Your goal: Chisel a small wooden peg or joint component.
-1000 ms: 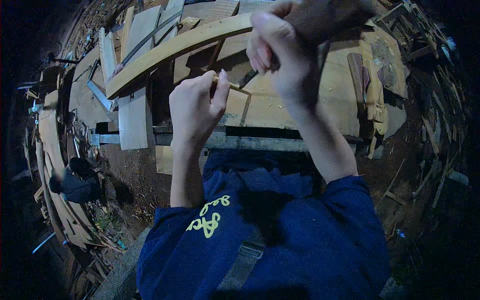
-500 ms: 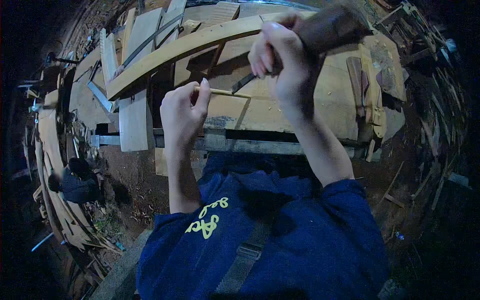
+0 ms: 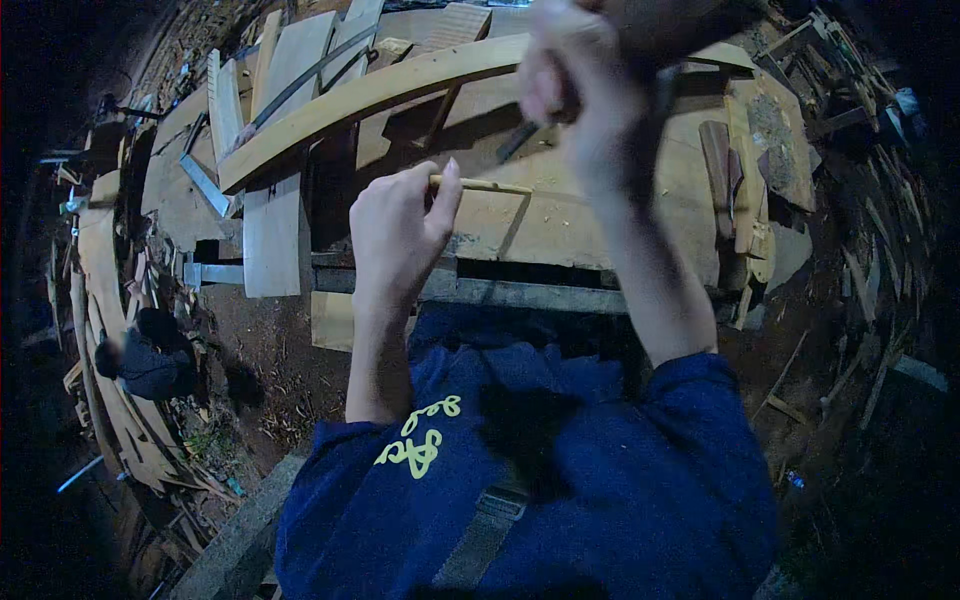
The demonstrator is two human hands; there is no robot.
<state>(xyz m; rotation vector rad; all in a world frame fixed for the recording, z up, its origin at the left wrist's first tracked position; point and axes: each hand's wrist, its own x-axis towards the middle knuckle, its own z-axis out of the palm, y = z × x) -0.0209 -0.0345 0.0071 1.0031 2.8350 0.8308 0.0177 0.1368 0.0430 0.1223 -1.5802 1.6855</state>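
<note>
My left hand (image 3: 400,225) is closed on a thin pale wooden stick (image 3: 490,186), held level over a wooden bench board (image 3: 570,220). My right hand (image 3: 590,100), smeared by motion, is closed on a dark tool (image 3: 680,30) raised at the upper right. A narrow dark blade-like strip (image 3: 517,142) shows below that hand, above the stick; how it joins the tool is unclear. Just beyond my hands a long curved pale beam (image 3: 370,95) spans the bench, over several boards (image 3: 275,230). Short wood pieces (image 3: 730,180) lie at the bench's right.
A metal bar (image 3: 205,185) lies at the bench's left. A person in dark clothing (image 3: 150,360) is low down at the left, among long planks (image 3: 105,260). Scrap wood (image 3: 870,260) litters the ground at the right. A rough ledge (image 3: 235,525) is at the lower left.
My right hand and its tool have risen and shifted slightly right since half a second ago. My left hand, with the stick, has moved to the right.
</note>
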